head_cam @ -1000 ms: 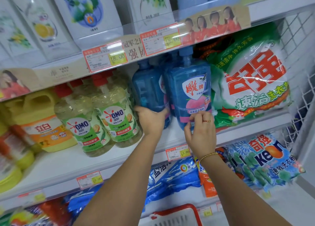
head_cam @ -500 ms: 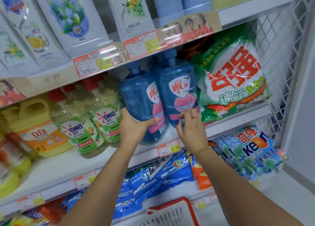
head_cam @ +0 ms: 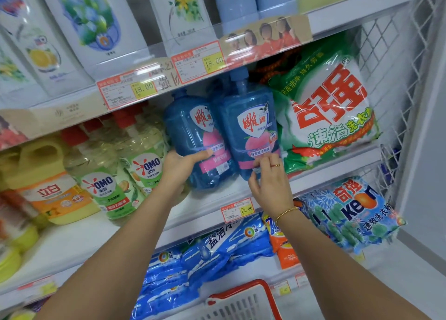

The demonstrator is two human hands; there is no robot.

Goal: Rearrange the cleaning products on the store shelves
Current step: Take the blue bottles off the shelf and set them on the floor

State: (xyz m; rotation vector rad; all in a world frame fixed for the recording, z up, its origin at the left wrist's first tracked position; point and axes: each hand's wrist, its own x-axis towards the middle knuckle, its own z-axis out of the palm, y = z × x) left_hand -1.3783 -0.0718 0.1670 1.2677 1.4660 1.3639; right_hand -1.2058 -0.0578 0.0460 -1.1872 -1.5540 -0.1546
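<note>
Two blue detergent bottles with pink peach labels stand side by side on the middle shelf (head_cam: 207,211). My left hand (head_cam: 179,166) grips the left blue bottle (head_cam: 190,131) low on its side, thumb across the label. That bottle leans and its label faces partly right. My right hand (head_cam: 269,182) touches the bottom of the right blue bottle (head_cam: 251,126) with its fingertips; a ring and a gold bracelet show on it. The right bottle stands upright against a big green and white washing-powder bag (head_cam: 323,107).
Clear OMO bottles (head_cam: 103,174) and yellow jugs (head_cam: 43,184) fill the shelf's left side. White refill pouches (head_cam: 91,22) hang above. Blue and orange powder bags (head_cam: 217,249) lie on the lower shelf. A red-rimmed basket (head_cam: 243,300) sits below. A wire grid (head_cam: 395,97) closes the right end.
My left hand has turned the left blue bottle so its label shows and pulled it forward beside the right one. My right hand stayed at the right bottle's base.
</note>
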